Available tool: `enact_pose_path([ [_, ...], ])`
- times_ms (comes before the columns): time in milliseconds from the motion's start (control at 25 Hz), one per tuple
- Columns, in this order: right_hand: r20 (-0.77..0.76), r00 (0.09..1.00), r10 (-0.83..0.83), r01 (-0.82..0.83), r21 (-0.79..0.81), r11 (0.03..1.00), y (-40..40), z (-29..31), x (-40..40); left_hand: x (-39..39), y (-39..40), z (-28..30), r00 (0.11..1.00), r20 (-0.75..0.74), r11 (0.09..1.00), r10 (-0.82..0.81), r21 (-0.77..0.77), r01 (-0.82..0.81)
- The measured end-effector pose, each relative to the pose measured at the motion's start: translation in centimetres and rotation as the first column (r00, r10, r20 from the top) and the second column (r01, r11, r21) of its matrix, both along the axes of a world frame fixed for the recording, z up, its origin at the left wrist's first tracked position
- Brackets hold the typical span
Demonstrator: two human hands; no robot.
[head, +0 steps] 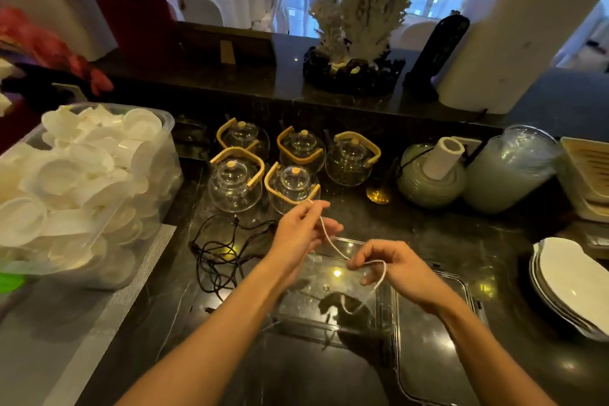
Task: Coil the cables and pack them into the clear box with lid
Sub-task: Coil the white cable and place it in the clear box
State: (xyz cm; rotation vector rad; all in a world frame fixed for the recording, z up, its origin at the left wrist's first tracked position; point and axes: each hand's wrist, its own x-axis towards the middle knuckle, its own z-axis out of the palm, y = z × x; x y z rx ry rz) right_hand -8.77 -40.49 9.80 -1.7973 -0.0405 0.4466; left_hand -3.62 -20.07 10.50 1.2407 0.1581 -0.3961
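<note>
A thin white cable (329, 241) stretches between my two hands above the clear box (303, 316) on the dark counter. My left hand (301, 234) pinches its upper end, raised near the glass teapots. My right hand (392, 269) pinches the cable lower down, where it loops under my fingers and trails down into the box. Something dark lies in the box bottom. The clear lid (435, 339) lies flat to the right of the box. A tangled black cable (220, 254) lies loose on the counter left of the box.
Several glass teapots (290, 181) with bamboo handles stand behind the box. A big clear tub of white dishes (79, 188) fills the left. Green jars (428, 175) and a stack of white plates (573, 287) sit at the right. A raised ledge with ornaments runs behind.
</note>
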Motion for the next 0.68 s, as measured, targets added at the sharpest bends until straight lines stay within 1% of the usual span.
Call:
enact_pose_path([
  [80, 0.029, 0.992, 0.125, -0.12, -0.151, 0.981, -1.2, -0.4, -0.1, -0.1, -0.7, 0.0, 0.998, 0.052, 0.999, -0.036, 0.032, 0.034],
  [120, 0.052, 0.994, 0.099, -0.089, -0.172, 0.981, -1.5, -0.4, -0.1, -0.2, -1.0, 0.0, 0.995, 0.078, 0.998, -0.054, 0.046, 0.051],
  [200, 0.133, 0.986, -0.096, 0.114, -0.13, 0.985, -1.6, -0.4, 0.3, -0.4, -1.2, -0.1, 0.988, 0.13, 0.995, -0.083, 0.069, 0.074],
  [280, 0.182, 0.948, -0.261, 0.278, -0.078, 0.957, -0.6, -0.1, 0.9, -0.7, -1.3, -0.3, 0.978, 0.167, 0.989, -0.122, 0.098, 0.106],
  [360, 0.112, 0.936, -0.334, 0.328, 0.063, 0.942, 1.4, 0.6, 1.8, -1.1, -1.2, -0.5, 0.962, 0.211, 0.976, -0.175, 0.169, 0.141],
  [400, 0.051, 0.94, -0.337, 0.329, 0.117, 0.937, 2.4, 1.1, 2.3, -1.3, -1.1, -0.7, 0.951, 0.229, 0.964, -0.207, 0.214, 0.158],
  [440, 0.009, 0.946, -0.323, 0.319, 0.136, 0.938, 3.3, 1.7, 2.8, -1.5, -1.0, -0.9, 0.942, 0.237, 0.952, -0.237, 0.251, 0.176],
  [480, 0.005, 0.954, -0.299, 0.296, 0.122, 0.947, 4.1, 2.2, 3.3, -1.7, -0.9, -1.1, 0.933, 0.239, 0.938, -0.269, 0.287, 0.197],
  [600, 0.103, 0.969, -0.225, 0.226, 0.004, 0.974, 6.0, 3.0, 4.3, -2.2, -0.4, -1.8, 0.916, 0.211, 0.894, -0.341, 0.373, 0.247],
  [680, 0.135, 0.963, -0.235, 0.239, -0.017, 0.971, 6.6, 2.9, 4.3, -2.3, 0.3, -2.4, 0.928, 0.177, 0.889, -0.328, 0.389, 0.241],
])
